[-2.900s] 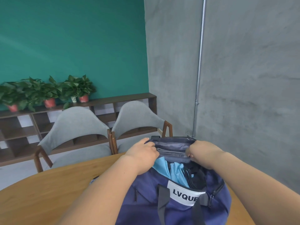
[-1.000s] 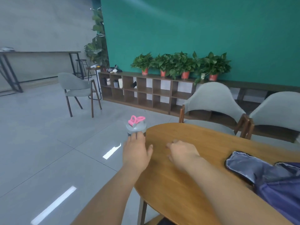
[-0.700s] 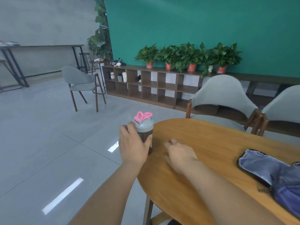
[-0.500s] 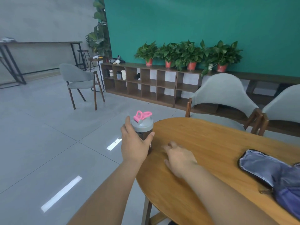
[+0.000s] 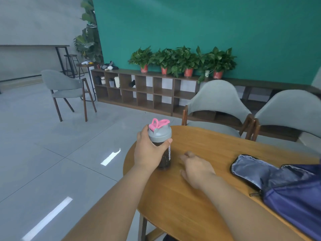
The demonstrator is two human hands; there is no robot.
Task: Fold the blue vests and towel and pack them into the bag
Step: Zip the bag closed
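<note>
My left hand [image 5: 149, 151] grips a dark shaker bottle [image 5: 163, 145] with a grey lid and pink flip cap, standing near the left edge of the round wooden table [image 5: 191, 197]. My right hand [image 5: 196, 168] rests on the tabletop just right of the bottle, fingers loosely bent, holding nothing. The navy bag [image 5: 286, 186] lies at the right edge of the view with its grey-lined flap open toward me. The blue vests and towel are out of sight.
Two grey chairs [image 5: 218, 108] stand behind the table. A low wooden shelf [image 5: 139, 91] with potted plants [image 5: 182, 60] runs along the green wall. Another grey chair [image 5: 66, 89] stands on the tiled floor to the left.
My view swung left from the bag to the table's left edge. My left hand reached the shaker bottle and closed round it; the right hand stayed on the tabletop.
</note>
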